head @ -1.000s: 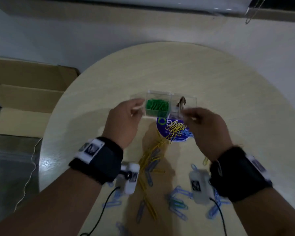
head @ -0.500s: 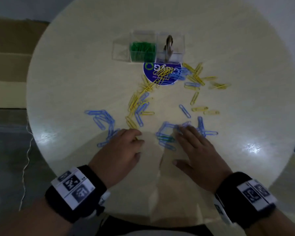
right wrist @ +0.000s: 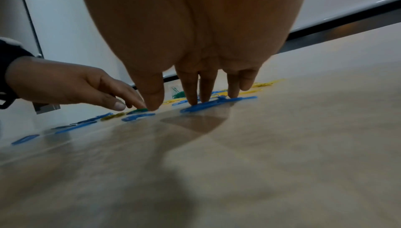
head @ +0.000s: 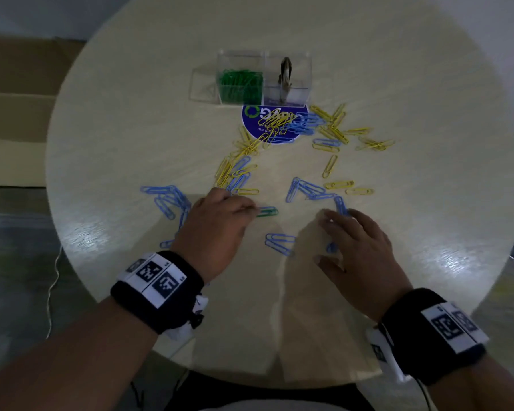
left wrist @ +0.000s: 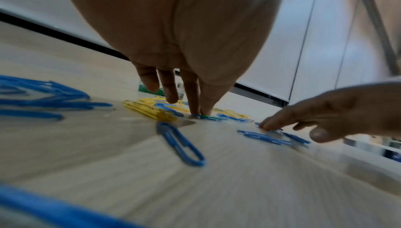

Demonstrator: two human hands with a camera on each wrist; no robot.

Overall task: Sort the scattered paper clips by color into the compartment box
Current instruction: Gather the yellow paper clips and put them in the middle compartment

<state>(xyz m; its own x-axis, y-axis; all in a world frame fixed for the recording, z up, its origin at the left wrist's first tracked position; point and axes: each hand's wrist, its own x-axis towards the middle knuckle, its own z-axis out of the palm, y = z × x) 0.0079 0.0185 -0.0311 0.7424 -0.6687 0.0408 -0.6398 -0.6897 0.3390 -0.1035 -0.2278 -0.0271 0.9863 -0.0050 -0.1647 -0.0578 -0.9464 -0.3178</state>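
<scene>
One green paper clip [head: 267,211] is left loose on the round table [head: 428,203], lying flat between the two hands, long axis roughly left-right across the person's view, far end pointing toward the right hand [head: 359,256]. Left hand [head: 217,226] sits over its near end, thumb and forefinger tips down on it in the left wrist view, likely starting a pinch; whether it is actually gripped yet cannot be told. Right hand is spread flat, straight fingers pressing blue paper clips [head: 341,205] against the table, probably to rake them together. Compartment box [head: 208,84] stands well apart at the far side, its middle cell already full of green clips [head: 240,86], so that is probably where this one goes. Yellow paper clips [head: 333,126] lie scattered near the box.
</scene>
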